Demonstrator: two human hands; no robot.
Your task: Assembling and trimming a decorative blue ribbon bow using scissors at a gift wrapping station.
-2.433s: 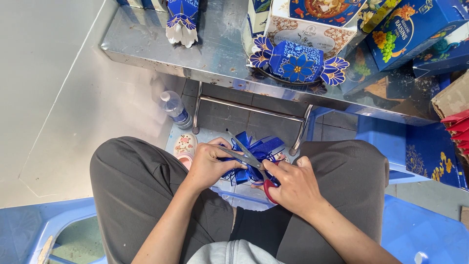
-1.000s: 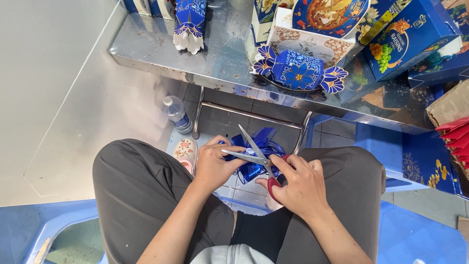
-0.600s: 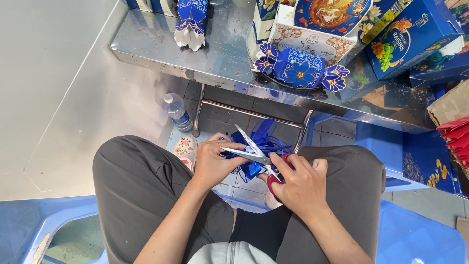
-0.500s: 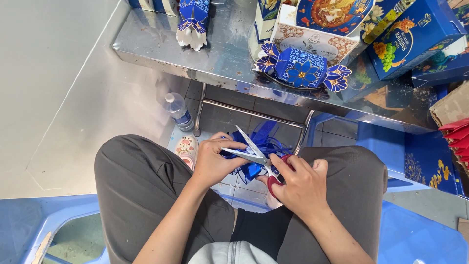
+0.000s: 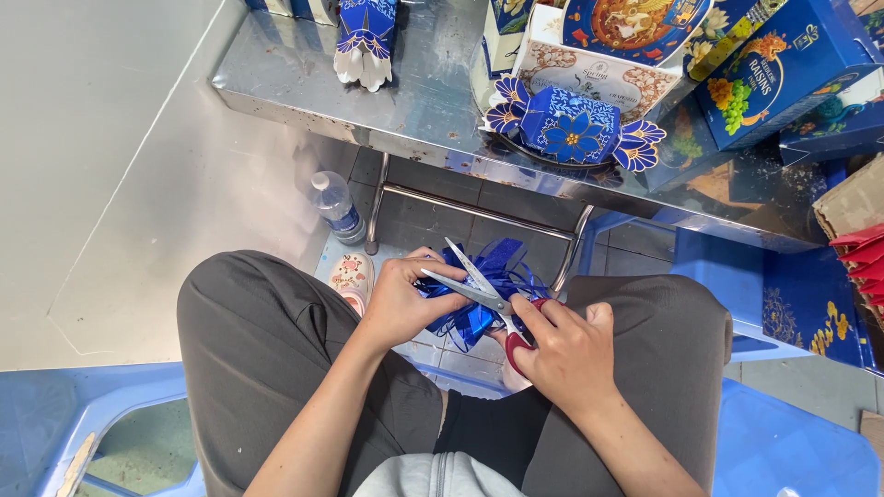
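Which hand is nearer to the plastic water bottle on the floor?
Left. The left hand holds the blue ribbon bow, just right of the bottle; the right hand, holding scissors, is farther right.

— What is seen on the shiny grey metal table (image 5: 405,101)?

— A blue paper box shaped like a wrapped sweet, with a flower on top (image 5: 571,126), is set near the front edge. A smaller blue and white folded paper box (image 5: 366,32) is laid farther left. Big blue printed cardboard boxes (image 5: 783,69) are stacked at the right.

— And on the grey tiled floor (image 5: 479,207)?

— A clear plastic bottle with a blue label (image 5: 335,206) is stood beside the table leg.
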